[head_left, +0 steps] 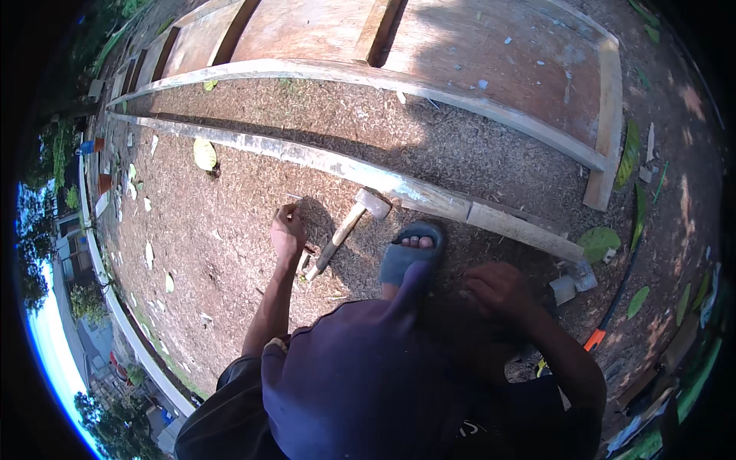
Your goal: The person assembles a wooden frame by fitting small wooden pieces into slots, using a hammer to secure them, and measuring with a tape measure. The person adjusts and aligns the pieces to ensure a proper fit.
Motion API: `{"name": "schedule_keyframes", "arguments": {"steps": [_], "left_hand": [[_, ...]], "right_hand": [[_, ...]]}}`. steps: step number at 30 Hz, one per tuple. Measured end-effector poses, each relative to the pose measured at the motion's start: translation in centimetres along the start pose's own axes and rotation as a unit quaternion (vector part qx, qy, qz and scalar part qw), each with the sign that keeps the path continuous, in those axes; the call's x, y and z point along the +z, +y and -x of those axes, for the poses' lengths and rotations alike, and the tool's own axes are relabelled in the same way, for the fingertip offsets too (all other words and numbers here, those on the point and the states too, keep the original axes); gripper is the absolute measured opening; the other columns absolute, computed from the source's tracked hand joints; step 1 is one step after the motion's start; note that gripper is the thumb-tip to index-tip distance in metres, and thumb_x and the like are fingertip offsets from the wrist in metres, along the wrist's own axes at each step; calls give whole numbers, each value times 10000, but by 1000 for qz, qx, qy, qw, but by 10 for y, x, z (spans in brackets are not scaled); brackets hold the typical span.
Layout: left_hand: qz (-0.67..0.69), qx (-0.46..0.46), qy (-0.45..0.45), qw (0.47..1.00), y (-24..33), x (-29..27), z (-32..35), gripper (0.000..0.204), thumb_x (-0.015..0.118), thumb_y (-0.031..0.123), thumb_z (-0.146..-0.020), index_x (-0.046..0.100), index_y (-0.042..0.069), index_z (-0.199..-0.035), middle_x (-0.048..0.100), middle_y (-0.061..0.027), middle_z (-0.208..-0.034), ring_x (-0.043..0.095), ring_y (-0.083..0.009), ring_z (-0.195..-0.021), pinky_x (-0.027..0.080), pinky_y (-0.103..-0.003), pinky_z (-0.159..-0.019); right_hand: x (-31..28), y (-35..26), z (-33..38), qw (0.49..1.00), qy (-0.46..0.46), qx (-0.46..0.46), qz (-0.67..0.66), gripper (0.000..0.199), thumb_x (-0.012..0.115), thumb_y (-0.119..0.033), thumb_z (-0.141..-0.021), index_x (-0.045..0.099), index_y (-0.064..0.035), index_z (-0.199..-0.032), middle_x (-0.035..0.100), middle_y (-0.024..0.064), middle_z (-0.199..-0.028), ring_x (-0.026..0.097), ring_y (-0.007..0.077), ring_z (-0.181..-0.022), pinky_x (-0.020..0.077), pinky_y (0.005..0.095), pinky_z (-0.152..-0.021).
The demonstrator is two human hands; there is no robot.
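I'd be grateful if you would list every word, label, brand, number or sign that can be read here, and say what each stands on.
No text reads clearly.
Dark cloth garment: a pale fragment of lettering, cut off and too dim to quote.
Wooden-handled hammer with a grey head: no lettering visible.
Blue-grey open-toed sandal: no lettering visible.
Long, pale, weathered wooden beam: blotches, no legible marks.

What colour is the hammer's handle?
The handle is light tan near the head and darker further down; it shows best in the head camera view.
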State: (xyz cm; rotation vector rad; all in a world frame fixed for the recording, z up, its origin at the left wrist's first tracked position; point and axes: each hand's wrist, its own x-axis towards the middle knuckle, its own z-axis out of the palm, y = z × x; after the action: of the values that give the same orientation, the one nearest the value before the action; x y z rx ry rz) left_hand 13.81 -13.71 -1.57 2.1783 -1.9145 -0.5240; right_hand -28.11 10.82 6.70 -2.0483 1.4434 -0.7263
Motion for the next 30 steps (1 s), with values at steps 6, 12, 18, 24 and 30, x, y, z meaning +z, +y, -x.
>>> {"name": "schedule_keyframes", "arguments": {"steps": [6,12,18,24,30], "left_hand": [[-16,75,13,997,-26,-27,-40,215,678,170,-959,782,96,-1132,705,-134,-1153,701,-340,-1019,554,-409,-896],[-90,197,-26,976,-35,-13,-43,148,640,133,-961,748,125,-1061,685,-101,-1078,690,-324,-977,574,-448,-839],[-107,244,14,964,-39,-4,-30,55,592,106,-1016,623,64,-1035,635,-133,-945,646,-329,-878,550,-486,-748],[-46,265,-77,960,22,-9,32,73,562,32,-984,627,7,-1005,676,-217,-933,682,-380,-800,540,-483,-690],[-61,245,-73,965,27,19,65,126,642,130,-960,665,8,-984,641,-209,-954,631,-422,-917,517,-525,-788]], "right_hand": [[2,-7,-11,1000,-23,21,-1,215,795,-150,-848,714,-44,-1017,723,123,-1060,715,311,-957,573,448,-825],[-10,-3,-20,1000,-13,19,14,210,793,-162,-861,718,-48,-1021,723,129,-1062,713,306,-944,569,438,-811],[1,4,-17,999,-24,14,-15,183,761,-199,-907,723,-58,-1017,728,105,-1068,722,284,-961,580,426,-814],[30,-1,-22,998,15,0,-63,177,734,-228,-917,673,-70,-967,698,82,-1028,709,259,-921,583,411,-805],[55,-2,-22,996,68,-12,-64,162,714,-230,-909,647,-83,-920,669,66,-955,686,256,-835,569,411,-706]]}}
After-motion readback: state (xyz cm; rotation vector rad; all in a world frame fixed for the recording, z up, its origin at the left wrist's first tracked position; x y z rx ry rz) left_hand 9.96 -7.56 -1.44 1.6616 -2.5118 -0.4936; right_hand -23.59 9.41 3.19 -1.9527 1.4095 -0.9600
